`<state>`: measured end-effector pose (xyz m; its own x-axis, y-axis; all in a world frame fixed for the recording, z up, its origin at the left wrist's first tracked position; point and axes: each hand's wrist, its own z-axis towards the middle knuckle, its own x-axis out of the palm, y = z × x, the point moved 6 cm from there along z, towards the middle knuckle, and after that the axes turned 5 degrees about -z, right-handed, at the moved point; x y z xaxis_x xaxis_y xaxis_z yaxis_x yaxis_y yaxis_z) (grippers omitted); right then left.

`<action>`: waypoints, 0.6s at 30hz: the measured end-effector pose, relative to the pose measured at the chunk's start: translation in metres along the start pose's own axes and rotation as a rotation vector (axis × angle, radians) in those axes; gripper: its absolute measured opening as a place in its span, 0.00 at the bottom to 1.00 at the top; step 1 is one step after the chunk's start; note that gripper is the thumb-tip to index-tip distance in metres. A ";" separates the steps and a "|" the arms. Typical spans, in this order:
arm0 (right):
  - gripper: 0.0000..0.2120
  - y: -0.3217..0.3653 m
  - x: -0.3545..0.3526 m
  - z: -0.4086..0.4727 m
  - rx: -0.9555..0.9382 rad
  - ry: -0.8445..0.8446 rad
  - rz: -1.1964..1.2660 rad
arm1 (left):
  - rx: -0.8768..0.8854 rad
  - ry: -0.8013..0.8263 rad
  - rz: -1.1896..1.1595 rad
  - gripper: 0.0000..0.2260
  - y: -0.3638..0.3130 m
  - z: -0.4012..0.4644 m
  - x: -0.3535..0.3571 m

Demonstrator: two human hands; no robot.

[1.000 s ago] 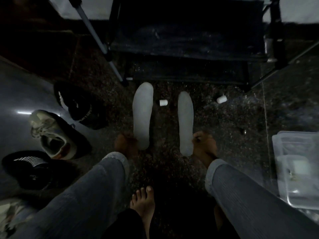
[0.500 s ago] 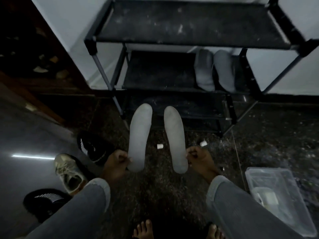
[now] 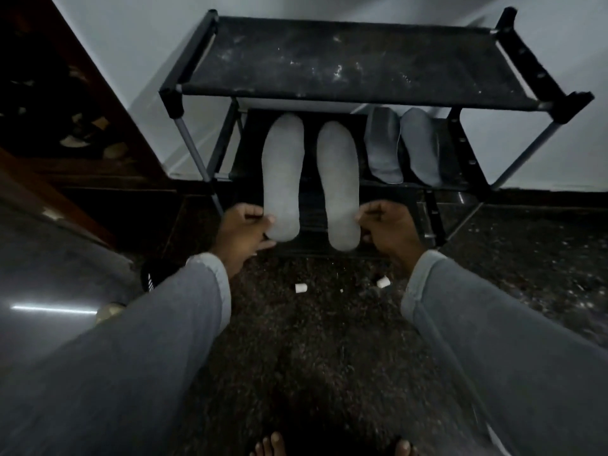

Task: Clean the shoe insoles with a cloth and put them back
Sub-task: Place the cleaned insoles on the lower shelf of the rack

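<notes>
Head view. Left hand [image 3: 245, 230]: fingers pinched shut on the heel of the left insole [image 3: 282, 174]; right hand [image 3: 388, 227]: fingers closed likewise on the heel of the right insole [image 3: 339, 182]; both insoles held side by side, toes pointing into the middle tier of the shoe rack [image 3: 362, 60]. Step judged: laying the pair on that tier; best slid in level and parallel, kept apart from the darker insoles [image 3: 383, 146] resting at the right of the same tier. Count: pale insoles in hand, two; darker insoles on rack, two; small white pieces [image 3: 300, 288] on floor, two; hands, two; cloth, none visible.
</notes>
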<state>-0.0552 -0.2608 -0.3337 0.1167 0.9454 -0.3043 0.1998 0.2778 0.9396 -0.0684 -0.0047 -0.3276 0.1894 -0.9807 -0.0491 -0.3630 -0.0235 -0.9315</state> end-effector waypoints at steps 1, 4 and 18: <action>0.02 0.006 0.000 0.008 0.014 -0.010 0.019 | 0.003 0.002 0.000 0.07 -0.010 0.007 0.005; 0.08 0.006 0.003 0.036 0.104 -0.003 0.054 | 0.001 0.015 0.004 0.09 -0.026 0.032 0.022; 0.16 0.001 -0.003 0.056 -0.133 -0.170 -0.341 | 0.131 -0.062 0.345 0.16 -0.007 0.064 0.039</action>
<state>-0.0013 -0.2732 -0.3407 0.2265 0.7566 -0.6134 0.1284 0.6011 0.7888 -0.0005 -0.0305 -0.3461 0.1329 -0.9127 -0.3865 -0.2964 0.3355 -0.8942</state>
